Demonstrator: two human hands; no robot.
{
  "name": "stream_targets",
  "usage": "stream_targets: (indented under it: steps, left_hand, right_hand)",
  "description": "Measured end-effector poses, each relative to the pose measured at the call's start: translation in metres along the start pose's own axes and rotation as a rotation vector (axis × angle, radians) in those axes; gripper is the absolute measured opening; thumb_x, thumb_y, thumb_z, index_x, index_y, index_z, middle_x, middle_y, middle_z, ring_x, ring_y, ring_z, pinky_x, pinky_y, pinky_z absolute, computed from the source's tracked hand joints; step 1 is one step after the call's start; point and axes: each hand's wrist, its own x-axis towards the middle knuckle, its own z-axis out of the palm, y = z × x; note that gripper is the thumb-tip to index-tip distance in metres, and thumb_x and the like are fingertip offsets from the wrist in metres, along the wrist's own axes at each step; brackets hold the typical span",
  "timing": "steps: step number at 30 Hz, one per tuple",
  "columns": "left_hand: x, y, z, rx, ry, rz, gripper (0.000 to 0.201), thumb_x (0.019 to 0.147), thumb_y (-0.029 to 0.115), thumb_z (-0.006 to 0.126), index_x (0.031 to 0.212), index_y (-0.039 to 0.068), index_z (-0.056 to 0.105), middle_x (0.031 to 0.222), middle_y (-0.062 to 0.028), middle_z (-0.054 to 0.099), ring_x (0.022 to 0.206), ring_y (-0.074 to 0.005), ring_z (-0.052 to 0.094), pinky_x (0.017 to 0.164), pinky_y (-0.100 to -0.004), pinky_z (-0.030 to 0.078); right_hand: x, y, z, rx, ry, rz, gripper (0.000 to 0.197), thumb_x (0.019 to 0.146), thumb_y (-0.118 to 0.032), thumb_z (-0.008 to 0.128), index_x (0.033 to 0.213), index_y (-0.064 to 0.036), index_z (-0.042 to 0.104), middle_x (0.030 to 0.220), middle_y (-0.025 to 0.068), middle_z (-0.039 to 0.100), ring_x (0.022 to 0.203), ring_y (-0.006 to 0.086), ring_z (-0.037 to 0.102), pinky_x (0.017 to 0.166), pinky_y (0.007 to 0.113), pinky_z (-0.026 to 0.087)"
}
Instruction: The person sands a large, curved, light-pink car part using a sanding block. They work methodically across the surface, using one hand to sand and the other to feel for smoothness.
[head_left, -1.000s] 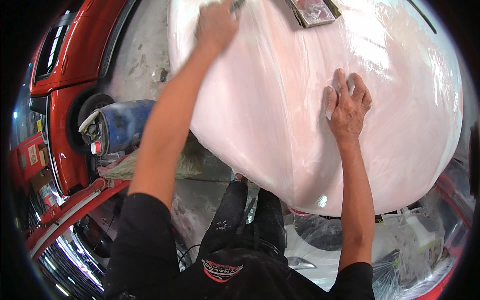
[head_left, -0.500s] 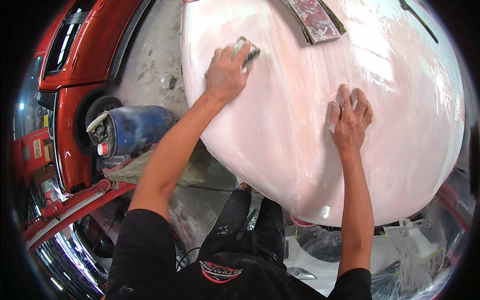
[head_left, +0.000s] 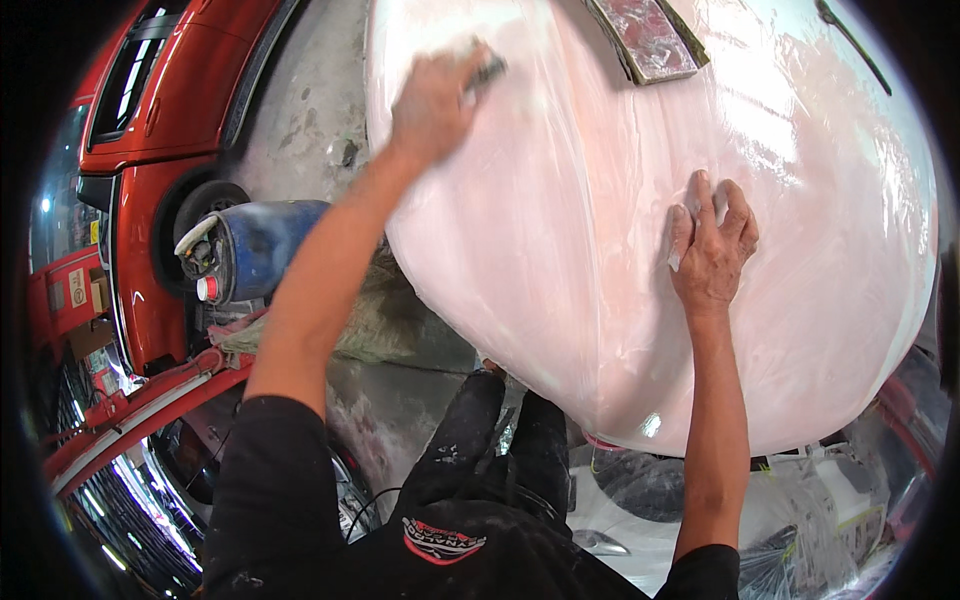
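A broad car body panel, wet and streaked white over pink, lies in front of me. My left hand is closed round a small sanding pad, pressed on the panel's far left part; the hand is blurred and covers most of the pad. Toward the right of the panel, my right hand rests on the surface with fingers apart and slightly bent. Whitish residue shows along its thumb. Beyond both hands, a long rectangular block with a whitish-smeared reddish top lies on the panel.
A thin dark strip lies at the panel's far right. On the left are a blue plastic drum, a red stand bar and a red car. A plastic-covered white car part sits below the panel's near right edge.
My left hand has slid the sanding pad farther away and slightly left over the panel. The right hand keeps its place on the panel; the whole view has shifted slightly.
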Motion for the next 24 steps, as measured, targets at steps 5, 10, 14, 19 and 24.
stream_targets:
  steps: [5, 10, 14, 19, 24]
  left_hand:
    - [0.050, -0.037, -0.003, 0.124, 0.012, -0.230, 0.050, 0.094, 0.024, 0.067, 0.140, 0.004, 0.060, 0.114, -0.0220, 0.068, 0.109, -0.0380, 0.060, 0.101, -0.0474, 0.047]
    - [-0.032, 0.019, -0.008, 0.064, 0.041, -0.042, 0.058, 0.091, 0.021, 0.072, 0.147, 0.012, 0.059, 0.113, -0.0179, 0.069, 0.108, -0.0335, 0.062, 0.096, -0.0462, 0.046]
    - [0.046, -0.048, -0.010, 0.186, -0.032, -0.212, 0.054, 0.094, 0.030, 0.067, 0.145, 0.014, 0.060, 0.112, -0.0204, 0.069, 0.109, -0.0378, 0.060, 0.097, -0.0483, 0.049]
    - [-0.003, -0.008, 0.002, 0.103, -0.032, -0.204, 0.058, 0.090, 0.026, 0.072, 0.143, 0.008, 0.061, 0.120, -0.0200, 0.070, 0.113, -0.0353, 0.063, 0.103, -0.0485, 0.043]
    - [0.013, -0.028, -0.001, 0.046, 0.015, -0.078, 0.052, 0.089, 0.026, 0.073, 0.138, 0.012, 0.065, 0.119, -0.0220, 0.069, 0.108, -0.0403, 0.061, 0.098, -0.0497, 0.048]
  right_hand:
    - [0.002, -0.009, 0.005, 0.044, -0.008, -0.020, 0.050, 0.098, -0.034, 0.067, 0.146, -0.0204, 0.062, 0.150, 0.0126, 0.044, 0.135, 0.0344, 0.039, 0.115, 0.050, 0.034]
    - [-0.003, 0.005, 0.003, -0.016, 0.005, 0.003, 0.048, 0.098, -0.034, 0.067, 0.144, -0.0200, 0.063, 0.149, 0.0120, 0.044, 0.135, 0.0337, 0.039, 0.114, 0.049, 0.034]
    - [0.003, -0.009, 0.005, 0.032, 0.024, -0.026, 0.049, 0.097, -0.035, 0.068, 0.143, -0.0197, 0.064, 0.148, 0.0106, 0.045, 0.135, 0.0332, 0.038, 0.114, 0.049, 0.034]
    - [0.002, -0.003, 0.003, 0.022, -0.002, -0.004, 0.050, 0.096, -0.034, 0.069, 0.143, -0.0197, 0.064, 0.147, 0.0096, 0.045, 0.135, 0.0318, 0.038, 0.114, 0.048, 0.033]
    - [0.001, -0.003, 0.003, 0.023, 0.032, -0.019, 0.049, 0.097, -0.033, 0.068, 0.143, -0.0198, 0.064, 0.146, 0.0110, 0.045, 0.134, 0.0325, 0.040, 0.114, 0.046, 0.032]
